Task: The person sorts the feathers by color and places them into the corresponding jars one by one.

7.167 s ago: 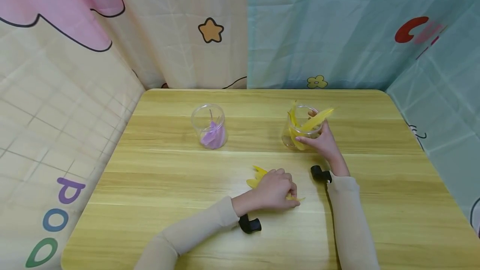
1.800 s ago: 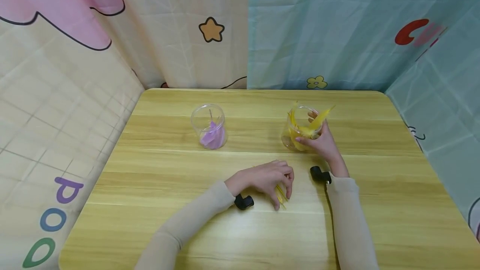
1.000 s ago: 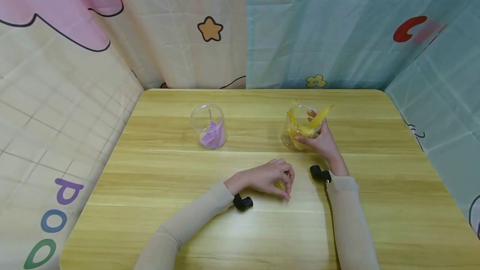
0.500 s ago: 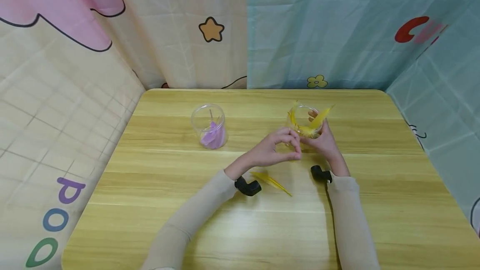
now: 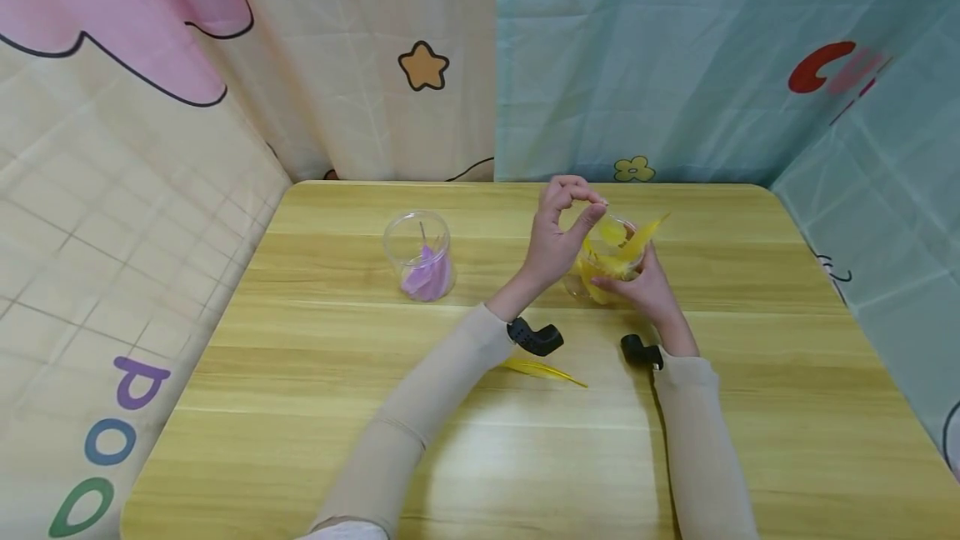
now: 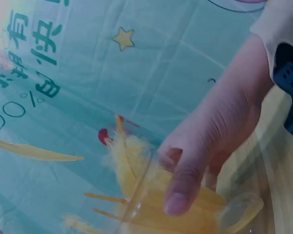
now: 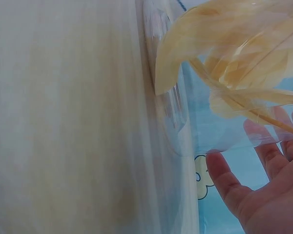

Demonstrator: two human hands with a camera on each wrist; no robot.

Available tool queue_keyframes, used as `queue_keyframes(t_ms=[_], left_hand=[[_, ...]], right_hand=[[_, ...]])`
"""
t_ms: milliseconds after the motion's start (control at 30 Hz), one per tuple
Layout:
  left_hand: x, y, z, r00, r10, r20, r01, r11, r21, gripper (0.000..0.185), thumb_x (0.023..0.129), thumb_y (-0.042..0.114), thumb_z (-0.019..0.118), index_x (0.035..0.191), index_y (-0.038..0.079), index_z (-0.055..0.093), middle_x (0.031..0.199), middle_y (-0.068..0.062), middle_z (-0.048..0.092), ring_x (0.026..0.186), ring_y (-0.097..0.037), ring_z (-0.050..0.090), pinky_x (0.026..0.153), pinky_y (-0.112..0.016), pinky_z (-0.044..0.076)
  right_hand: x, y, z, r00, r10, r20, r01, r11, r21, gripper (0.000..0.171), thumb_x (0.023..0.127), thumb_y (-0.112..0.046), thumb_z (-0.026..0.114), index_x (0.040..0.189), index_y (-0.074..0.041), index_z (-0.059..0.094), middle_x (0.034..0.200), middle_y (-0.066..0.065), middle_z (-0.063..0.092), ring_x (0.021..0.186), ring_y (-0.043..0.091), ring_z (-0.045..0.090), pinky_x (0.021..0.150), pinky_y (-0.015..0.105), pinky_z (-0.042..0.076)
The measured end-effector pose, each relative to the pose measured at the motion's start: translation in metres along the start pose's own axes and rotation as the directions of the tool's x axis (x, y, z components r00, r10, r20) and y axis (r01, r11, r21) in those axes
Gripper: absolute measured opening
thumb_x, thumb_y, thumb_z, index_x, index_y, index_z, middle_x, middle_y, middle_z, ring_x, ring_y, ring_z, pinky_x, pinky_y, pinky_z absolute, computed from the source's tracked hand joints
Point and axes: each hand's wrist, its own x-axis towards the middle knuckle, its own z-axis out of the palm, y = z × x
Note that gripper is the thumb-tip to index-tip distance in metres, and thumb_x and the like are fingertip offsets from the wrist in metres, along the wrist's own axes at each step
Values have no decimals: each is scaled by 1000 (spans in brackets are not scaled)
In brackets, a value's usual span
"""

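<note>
The left hand has come up off the surface since half a second ago and now sits above the rim of the clear jar, thumb and forefinger pinched on a yellow feather. The right hand has not shifted; its fingers are curled round the jar's near side, steadying it.

Key relation: the pinched feather hangs directly over the jar mouth, just right of the left fingertips, long axis roughly vertical, pointing down into the opening. The left hand is the nearer one to the mouth; the right is lower, on the wall of the jar. The jar already has several yellow feathers in it, one sticking out up and to the right.

One more yellow feather lies flat on the surface, near the left wrist, between the two forearms, long axis running left to right with a slight tilt. The second jar with purple feathers stands well apart to the left, untouched.

Hard to make out: how far the feather's lower end is already inside the jar, since the left hand and the other feathers overlap it. The left wrist view shows the right hand through the jar wall, blurred. The right wrist view shows feathers pressed against the plastic and only part of the palm; the rim is cut off.
</note>
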Motion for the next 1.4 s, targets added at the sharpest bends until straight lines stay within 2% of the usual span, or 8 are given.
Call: queue_keyframes(t_ms=[133,333,633,767,900,1167,1267,1400], left_hand=[[-6,-31,6,1000,-5,-6,6,995,102,8,86,-2,67,92,3,67,103,-10,52,106,-21,38,91,-30,30],[-24,-52,5,995,-82,53,63,954,291,12,86,16,71,96,10,72,108,-4,53,107,-18,39,93,-29,29],[-45,-49,-15,990,-20,139,-37,916,399,17,82,22,76,95,13,70,106,-1,53,101,-18,41,91,-32,30],[-59,-44,-22,961,-7,277,-118,895,431,18,77,25,81,86,15,70,98,1,52,95,-17,43,86,-30,32],[-79,-43,-23,870,-102,483,-151,876,457,19,74,33,82,84,21,70,95,7,51,94,-14,43,86,-28,32],[-107,-35,-15,554,-365,748,-175,827,534,37,70,61,74,91,31,71,103,11,48,100,-8,39,88,-23,29],[-111,-32,-15,483,-381,788,-206,825,526,38,66,61,77,89,32,70,103,11,49,99,-9,39,88,-23,28],[-115,-31,-16,444,-393,805,-245,811,531,33,66,61,76,81,33,67,98,12,48,93,-8,39,85,-21,29]], right_hand=[[-1,2,0,1000,13,-4,-13,999,-35,93,77,-4,78,148,-6,18,144,22,29,130,43,29,104,59,21],[0,1,0,1000,14,1,-14,999,-35,95,76,-4,78,148,-4,16,148,21,24,133,41,24,105,59,21],[0,0,-1,1000,-16,6,16,1000,-20,95,75,-2,79,148,-5,18,150,18,24,135,38,22,104,58,24],[0,2,0,999,-37,4,37,999,-27,96,74,0,78,148,-6,18,149,19,24,134,40,23,103,59,23],[0,2,1,999,-44,2,44,998,-48,96,74,1,78,148,-4,18,149,21,24,134,42,22,103,60,22],[-1,-1,1,999,-29,-13,29,998,-48,94,75,0,78,147,-2,17,148,23,23,134,42,23,103,60,22],[-2,-1,1,999,-34,-16,33,998,-55,94,75,0,78,147,-2,18,147,25,25,134,41,24,103,60,21],[-1,-2,1,1000,-26,-15,25,997,-68,94,75,-3,79,147,-2,19,147,24,26,133,40,25,103,60,21]])
